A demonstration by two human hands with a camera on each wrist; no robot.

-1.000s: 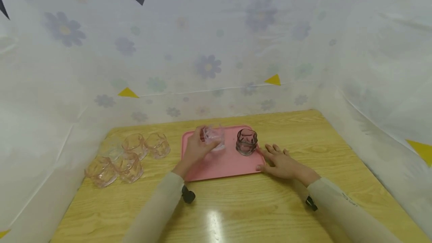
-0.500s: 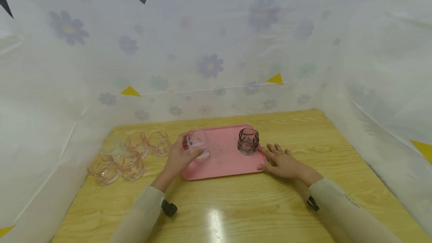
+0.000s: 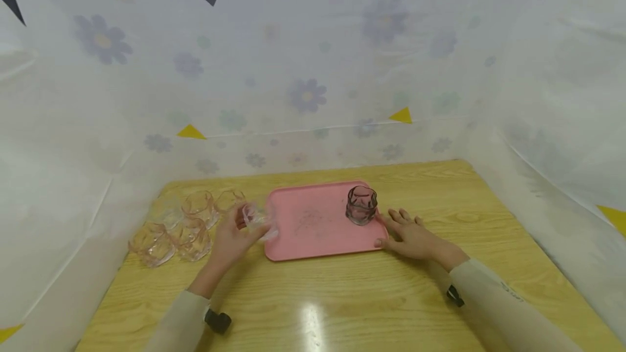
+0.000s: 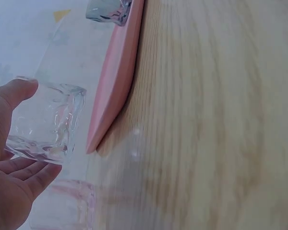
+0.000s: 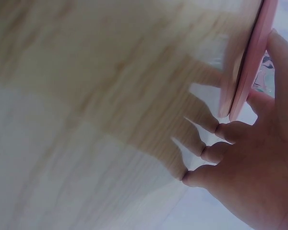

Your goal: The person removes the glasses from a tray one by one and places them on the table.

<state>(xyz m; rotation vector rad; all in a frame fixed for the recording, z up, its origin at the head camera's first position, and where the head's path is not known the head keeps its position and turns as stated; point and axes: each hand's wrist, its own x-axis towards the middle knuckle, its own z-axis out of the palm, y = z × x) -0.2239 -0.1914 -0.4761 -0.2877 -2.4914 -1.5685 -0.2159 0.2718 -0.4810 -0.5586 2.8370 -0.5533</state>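
My left hand (image 3: 230, 239) grips a clear wavy-sided glass (image 3: 260, 222) over the left edge of a pink tray (image 3: 313, 243). In the left wrist view the thumb lies on one side of the glass (image 4: 48, 117) and the fingers on the other, with the glass raised beside the tray's corner. At the tray's right end stands a dark, smoky glass (image 3: 361, 208). My right hand (image 3: 412, 238) lies just right of it, fingers spread. The right wrist view has its fingertips on the table and the thumb side against the tray's rim (image 5: 252, 67).
Several pinkish glasses (image 3: 191, 240) stand close together on the left of the wooden table (image 3: 342, 297); a paler clear glass (image 3: 168, 212) is among them. A white flowered curtain (image 3: 305, 58) encloses the back and sides.
My left hand has carried the clear glass leftward from the middle of the tray to its left edge, near the pinkish glasses. My right hand stays at the tray's right end.
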